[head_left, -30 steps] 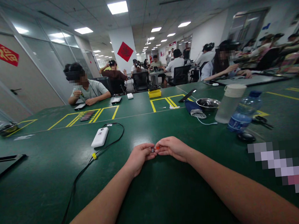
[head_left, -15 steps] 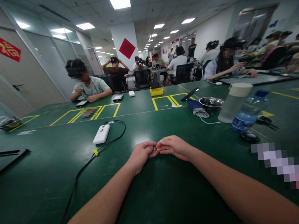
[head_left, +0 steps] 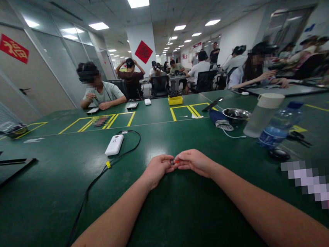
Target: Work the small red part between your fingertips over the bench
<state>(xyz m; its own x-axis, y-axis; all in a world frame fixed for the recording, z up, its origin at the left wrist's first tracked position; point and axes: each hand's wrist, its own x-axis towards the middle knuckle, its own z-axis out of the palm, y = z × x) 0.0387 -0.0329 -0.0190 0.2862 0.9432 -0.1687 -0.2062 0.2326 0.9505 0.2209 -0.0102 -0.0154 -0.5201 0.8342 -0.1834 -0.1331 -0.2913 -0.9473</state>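
Observation:
Just above the green table [head_left: 150, 218], my left hand [head_left: 159, 170] and my right hand [head_left: 194, 162] meet fingertip to fingertip. Between the left fingertips is a small dark piece with a pale, shiny part [head_left: 172, 162]. A small orange-red piece [head_left: 176, 161] shows at the right fingertips, right beside it. Both hands are closed in a pinch. The pieces are too small to name, and fingers cover most of them. Whether the two pieces are joined I cannot tell.
Left of my hands lies a white power bank [head_left: 114, 145] with a black cable [head_left: 96, 180]. To the right stand a frosted bottle [head_left: 261, 118], a plastic water bottle [head_left: 279, 128], a metal bowl [head_left: 236, 115] and a black mouse [head_left: 279, 154]. Other people sit across the table.
The whole view has shifted slightly, with the surroundings moving right in the picture. My hands keep the same pinch, fingertips together.

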